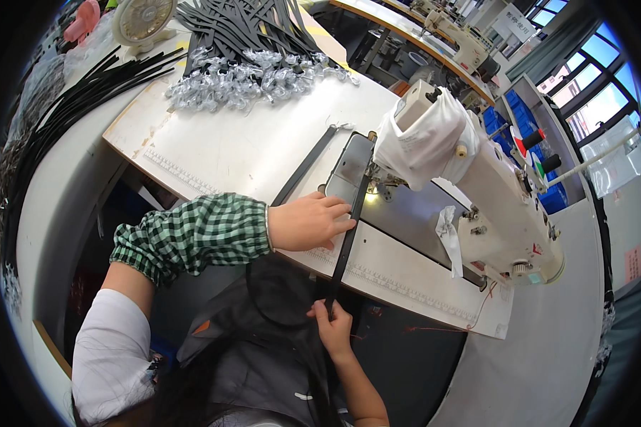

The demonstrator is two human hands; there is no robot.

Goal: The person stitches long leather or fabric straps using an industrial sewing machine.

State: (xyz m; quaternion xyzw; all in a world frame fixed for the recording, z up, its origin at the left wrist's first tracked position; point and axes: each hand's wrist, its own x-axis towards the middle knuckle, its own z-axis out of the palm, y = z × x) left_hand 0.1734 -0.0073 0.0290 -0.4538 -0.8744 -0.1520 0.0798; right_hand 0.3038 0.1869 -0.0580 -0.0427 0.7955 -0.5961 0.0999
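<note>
Black strips (71, 107): are lying bundled, far left. Dark straps (246, 28): are lying piled, clear-wrapped ends forward, on the white table (228, 146). Left hand (312, 222): is spreading loosely, gripping nothing, fingertips resting on the black strap (344, 255). Right hand (333, 331): is pinching that strap, which is running toward the sewing machine (509, 203), standing right.

White sign (514, 25), upper right background: single row of large dark characters, legible. Ruler scale (174, 171) printed along near edge of white tabletop (242, 135): fine dark ticks, figures too small to read; two stretches visible, left and right. Sewing machine (506, 203): small red mark (537, 248) low on body, unclear. Pinkish sheet (633, 265), right wall: print illegible.
</note>
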